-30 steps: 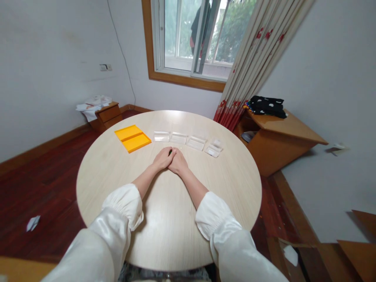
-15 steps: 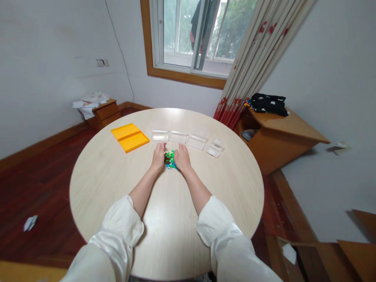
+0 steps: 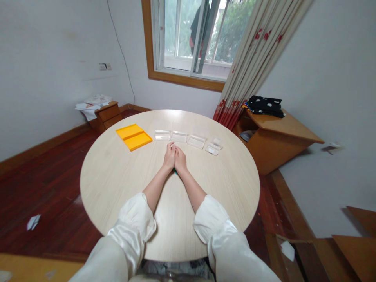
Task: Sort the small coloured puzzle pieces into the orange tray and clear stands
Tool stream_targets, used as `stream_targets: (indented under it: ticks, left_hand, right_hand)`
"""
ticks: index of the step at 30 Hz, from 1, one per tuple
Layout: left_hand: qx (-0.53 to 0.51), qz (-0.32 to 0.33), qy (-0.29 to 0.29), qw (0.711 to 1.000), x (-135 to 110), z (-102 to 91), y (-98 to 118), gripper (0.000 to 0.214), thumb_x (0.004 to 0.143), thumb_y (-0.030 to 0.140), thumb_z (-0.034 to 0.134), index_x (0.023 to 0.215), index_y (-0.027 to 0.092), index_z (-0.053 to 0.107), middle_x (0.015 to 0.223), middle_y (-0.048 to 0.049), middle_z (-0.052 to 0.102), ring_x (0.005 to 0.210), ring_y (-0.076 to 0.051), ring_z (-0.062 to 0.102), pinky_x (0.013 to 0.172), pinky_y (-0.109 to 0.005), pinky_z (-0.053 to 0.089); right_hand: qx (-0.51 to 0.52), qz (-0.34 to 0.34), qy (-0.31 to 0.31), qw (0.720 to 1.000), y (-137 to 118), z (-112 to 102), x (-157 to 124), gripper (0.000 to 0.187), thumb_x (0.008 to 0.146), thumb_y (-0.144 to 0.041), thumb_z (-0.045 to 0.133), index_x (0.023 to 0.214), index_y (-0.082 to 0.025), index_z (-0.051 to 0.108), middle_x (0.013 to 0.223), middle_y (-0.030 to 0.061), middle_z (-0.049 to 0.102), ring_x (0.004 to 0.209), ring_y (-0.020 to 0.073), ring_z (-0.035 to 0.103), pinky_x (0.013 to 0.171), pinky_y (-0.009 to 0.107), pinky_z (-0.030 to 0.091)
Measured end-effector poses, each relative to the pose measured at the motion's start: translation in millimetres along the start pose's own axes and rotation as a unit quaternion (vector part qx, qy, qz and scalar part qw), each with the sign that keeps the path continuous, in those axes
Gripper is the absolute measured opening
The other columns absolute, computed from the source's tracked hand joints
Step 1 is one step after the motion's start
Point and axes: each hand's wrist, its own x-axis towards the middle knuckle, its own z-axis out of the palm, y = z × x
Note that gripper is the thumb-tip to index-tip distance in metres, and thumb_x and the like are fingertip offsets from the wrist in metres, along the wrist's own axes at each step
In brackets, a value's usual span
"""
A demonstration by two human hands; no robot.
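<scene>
My left hand [image 3: 169, 157] and my right hand [image 3: 180, 159] are pressed side by side near the middle of the table, palms facing inward and fingers curved together. Between them is a pile of small coloured pieces [image 3: 175, 171], of which only a sliver of green and blue shows by the wrists; the rest is hidden by my hands. Just beyond my fingertips stands a row of clear plastic boxes [image 3: 179, 136]. To the left lies a flat yellow-orange tray [image 3: 134, 137] with a ridge across its middle.
The round pale wooden table [image 3: 117, 176] fills the space before me. At the right stands a wooden cabinet [image 3: 282, 141] with a black patterned cloth [image 3: 266, 105] on top. A small drawer unit [image 3: 108, 113] with papers is at the back left, and a curtain [image 3: 249, 58] hangs beside the window.
My hands have come together from either side and closed around the coloured pieces, which were plainly visible between them before. The view has shifted slightly.
</scene>
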Motion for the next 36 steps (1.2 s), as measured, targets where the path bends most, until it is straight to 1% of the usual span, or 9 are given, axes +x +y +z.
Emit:
stream_targets:
  ticks: [5, 11, 14, 17, 21, 25, 30, 33, 36]
  left_hand:
    - [-0.079, 0.006, 0.049, 0.996, -3, 15.7, -1, 0.025, 0.091, 0.039, 0.041, 0.101, 0.019, 0.054, 0.106, -0.0077, 0.062, 0.104, -0.017, 0.058, 0.097, -0.031, 0.042]
    - [-0.154, 0.004, 0.079, 0.985, -5, 14.9, 4, 0.018, 0.088, 0.033, 0.047, 0.083, 0.018, 0.056, 0.079, -0.0018, 0.062, 0.077, -0.014, 0.060, 0.078, -0.026, 0.047]
    - [-0.198, -0.015, 0.077, 0.977, -6, 11.8, 8, 0.018, 0.086, 0.033, 0.047, 0.081, 0.018, 0.055, 0.066, 0.0014, 0.058, 0.061, -0.011, 0.057, 0.063, -0.022, 0.046]
    - [-0.222, -0.030, 0.069, 0.972, -4, 7.4, 12, 0.019, 0.086, 0.034, 0.047, 0.080, 0.017, 0.054, 0.058, 0.0031, 0.056, 0.048, -0.008, 0.049, 0.051, -0.020, 0.040]
    - [-0.215, -0.024, 0.073, 0.974, 0, -0.1, 15, 0.024, 0.085, 0.038, 0.047, 0.075, 0.017, 0.053, 0.046, 0.0060, 0.047, 0.038, -0.007, 0.037, 0.042, -0.019, 0.030]
    - [-0.223, -0.047, 0.054, 0.972, 2, -7.5, 21, 0.030, 0.083, 0.045, 0.047, 0.072, 0.018, 0.052, 0.040, 0.0089, 0.036, 0.032, -0.006, 0.028, 0.037, -0.019, 0.019]
    - [-0.236, -0.075, 0.008, 0.969, 5, -17.8, 28, 0.036, 0.080, 0.053, 0.048, 0.071, 0.019, 0.053, 0.037, 0.0093, 0.033, 0.030, -0.006, 0.024, 0.036, -0.019, 0.019]
    - [-0.244, -0.074, -0.017, 0.967, 5, -22.0, 27, 0.038, 0.079, 0.055, 0.049, 0.070, 0.018, 0.055, 0.035, 0.0087, 0.034, 0.030, -0.006, 0.025, 0.036, -0.020, 0.024]
    - [-0.253, -0.070, -0.015, 0.965, 5, -23.3, 26, 0.040, 0.080, 0.056, 0.048, 0.069, 0.018, 0.056, 0.033, 0.0084, 0.034, 0.029, -0.007, 0.026, 0.039, -0.021, 0.030]
  right_hand:
    - [0.094, 0.061, 0.081, 0.990, 4, 1, 4, 0.034, 0.086, -0.027, 0.038, 0.102, -0.022, 0.068, 0.112, 0.0053, 0.069, 0.105, 0.0162, 0.061, 0.093, 0.029, 0.044]
    - [0.269, 0.067, 0.113, 0.954, 9, 2, 6, 0.027, 0.077, -0.030, 0.044, 0.083, -0.019, 0.068, 0.076, 0.0010, 0.070, 0.076, 0.0148, 0.063, 0.076, 0.026, 0.049]
    - [0.349, 0.079, 0.112, 0.927, 6, 1, 7, 0.023, 0.074, -0.030, 0.047, 0.077, -0.018, 0.065, 0.055, -0.0045, 0.060, 0.059, 0.0122, 0.058, 0.063, 0.023, 0.047]
    - [0.394, 0.093, 0.105, 0.909, 0, -2, 7, 0.020, 0.072, -0.029, 0.047, 0.073, -0.018, 0.063, 0.041, -0.0092, 0.045, 0.045, 0.0094, 0.046, 0.049, 0.020, 0.039]
    - [0.441, 0.110, 0.095, 0.886, -7, -7, 10, 0.015, 0.070, -0.027, 0.048, 0.067, -0.018, 0.059, 0.035, -0.0119, 0.031, 0.037, 0.0072, 0.035, 0.042, 0.019, 0.030]
    - [0.489, 0.122, 0.087, 0.859, -9, -11, 13, 0.013, 0.070, -0.027, 0.049, 0.063, -0.019, 0.056, 0.036, -0.0126, 0.024, 0.035, 0.0061, 0.027, 0.039, 0.019, 0.024]
    - [0.493, 0.102, 0.081, 0.860, -10, -17, 15, 0.015, 0.072, -0.030, 0.050, 0.064, -0.019, 0.056, 0.037, -0.0122, 0.023, 0.036, 0.0063, 0.028, 0.040, 0.020, 0.025]
    - [0.492, 0.083, 0.069, 0.864, -9, -19, 16, 0.018, 0.075, -0.031, 0.048, 0.065, -0.019, 0.057, 0.035, -0.0118, 0.024, 0.037, 0.0079, 0.034, 0.044, 0.021, 0.033]
    - [0.469, 0.068, 0.057, 0.879, -6, -19, 14, 0.020, 0.076, -0.032, 0.047, 0.069, -0.018, 0.059, 0.035, -0.0102, 0.032, 0.041, 0.0104, 0.044, 0.050, 0.023, 0.040]
